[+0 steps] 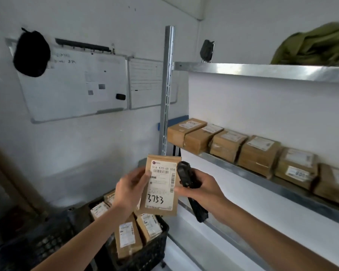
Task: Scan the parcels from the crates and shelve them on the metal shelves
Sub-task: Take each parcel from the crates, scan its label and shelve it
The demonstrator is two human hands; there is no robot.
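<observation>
Our left hand (130, 189) grips parcel (160, 185) above the crate (149, 251); right hand (201, 189) grips scanner (190, 184) beside its label. Six parcels sit on the metal shelf (243, 169); several remain crated

- single view, head-worn, wide angle, so no overlap with any other view
- looks forward and slightly down, into a room corner
- left hand (130, 189) and right hand (201, 189) sit close, low centre, forearms enter from the bottom edge
- metal shelves (262, 72) run along the right, seen obliquely, receding toward the corner
- whiteboard (70, 83) on the far wall, left of centre, further off
- crate (149, 249) below the hands, seen from above
- straight lines bow toward the edges
</observation>
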